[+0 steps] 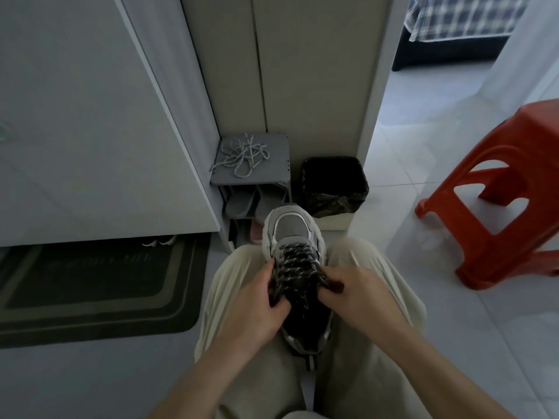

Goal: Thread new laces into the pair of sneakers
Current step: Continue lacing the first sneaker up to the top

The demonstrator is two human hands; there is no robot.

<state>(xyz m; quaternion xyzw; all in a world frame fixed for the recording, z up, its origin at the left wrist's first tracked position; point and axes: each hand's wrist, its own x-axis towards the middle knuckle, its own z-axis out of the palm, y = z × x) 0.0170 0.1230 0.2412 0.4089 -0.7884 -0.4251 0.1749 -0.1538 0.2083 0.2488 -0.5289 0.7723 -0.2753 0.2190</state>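
Head view, looking down at my lap: the sneaker (292,234) rests between my knees on my pale trousers (230,276), toe pointing away from me and heel toward my body. It is grey and silver with a mesh toe. A dark lace (298,261) with light flecks crosses its front in several rows.

My left hand (257,300) sits at the sneaker's left side, fingers curled, pinching one end of the lace near the top eyelets. My right hand (360,293) is at the right side, fingers also curled tight, pinching the other end. Both thumbs press down against the lace.

Ahead of the toe stands a small grey shoe rack (275,173). A loose tangle of pale laces (242,155) lies on its top shelf, and grey slippers (242,201) stand in the shelf below. Just right of the rack is a bin (332,182) lined with a black bag. A red stool (508,192) stands on the tiled floor to my right, well apart from the sneaker. A dark doormat (90,285) lies on my left.
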